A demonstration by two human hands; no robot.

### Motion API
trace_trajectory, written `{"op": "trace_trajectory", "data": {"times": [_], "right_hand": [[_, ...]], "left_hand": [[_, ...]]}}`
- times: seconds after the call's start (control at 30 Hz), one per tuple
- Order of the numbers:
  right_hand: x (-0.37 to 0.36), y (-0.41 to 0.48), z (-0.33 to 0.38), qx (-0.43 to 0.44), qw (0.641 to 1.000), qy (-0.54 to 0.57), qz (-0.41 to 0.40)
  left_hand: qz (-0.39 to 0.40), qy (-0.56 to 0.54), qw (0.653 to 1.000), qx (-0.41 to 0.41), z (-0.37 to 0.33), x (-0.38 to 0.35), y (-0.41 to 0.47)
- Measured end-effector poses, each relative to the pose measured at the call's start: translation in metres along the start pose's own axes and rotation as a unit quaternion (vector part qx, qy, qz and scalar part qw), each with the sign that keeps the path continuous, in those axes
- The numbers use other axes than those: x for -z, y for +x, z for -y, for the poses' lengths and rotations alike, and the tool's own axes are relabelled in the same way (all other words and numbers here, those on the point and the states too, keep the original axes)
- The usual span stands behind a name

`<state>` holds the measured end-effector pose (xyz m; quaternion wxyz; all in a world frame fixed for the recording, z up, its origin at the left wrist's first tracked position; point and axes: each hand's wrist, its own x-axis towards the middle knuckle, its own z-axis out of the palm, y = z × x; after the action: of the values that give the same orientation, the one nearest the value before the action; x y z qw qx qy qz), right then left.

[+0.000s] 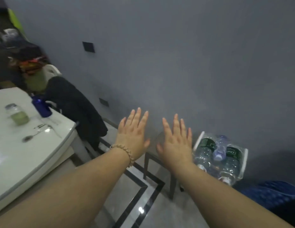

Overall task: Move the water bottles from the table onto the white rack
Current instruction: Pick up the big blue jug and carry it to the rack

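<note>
- While both arms reach out in front, the left hand (132,137) and the right hand (176,142) are held flat, side by side, with the backs facing up.
- All the fingers on both hands are straight and spread a little, and neither hand holds anything.
- The left wrist has a bead bracelet (122,152) on it.
- Both hands are over a small dark worktop (152,149) that stands next to the grey wall (176,55). I cannot tell if they touch it.
- The water bottles (217,155) lie on their sides in a see-through plastic pack, just to the right of the right hand.
- The pack seems to sit at the right end of the small dark worktop, close to the wall.
- White edges show on both sides of the pack, but I cannot tell what they are.
- A big white worktop (44,153) is on the left, well apart from the bottles.
- On it stand a glass jar (17,116) with something pale green inside and a blue bottle (41,107), and a spoon (30,137) lies near them.
- A dark jacket (74,106) hangs between the white worktop and the wall.
- The floor (135,195) is shiny grey with dark stripes.
- Some blue cloth (272,195) shows at the bottom right.
</note>
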<state>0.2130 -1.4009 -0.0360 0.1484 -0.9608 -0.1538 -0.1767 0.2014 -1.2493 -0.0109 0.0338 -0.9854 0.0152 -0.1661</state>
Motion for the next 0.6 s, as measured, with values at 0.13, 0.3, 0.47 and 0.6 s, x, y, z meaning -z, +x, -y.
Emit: {"op": "trace_trajectory", "data": {"times": [0.13,0.3,0.47,0.6], "right_hand": [[-0.003,-0.054,0.118,0.061,0.997,0.043,0.021],[-0.004,-0.084,0.257,0.149,0.984,0.093,0.036],[-0.016,-0.098,0.357,0.203,0.97,0.123,0.049],[-0.04,-0.092,0.411,0.228,0.964,0.115,0.068]], "left_hand": [[-0.01,0.021,0.998,0.051,0.089,0.044,-0.115],[-0.007,0.071,0.989,0.13,0.2,0.091,-0.218],[-0.001,0.072,0.974,0.213,0.29,0.098,-0.274],[0.006,0.064,0.965,0.255,0.346,0.079,-0.3]]}}
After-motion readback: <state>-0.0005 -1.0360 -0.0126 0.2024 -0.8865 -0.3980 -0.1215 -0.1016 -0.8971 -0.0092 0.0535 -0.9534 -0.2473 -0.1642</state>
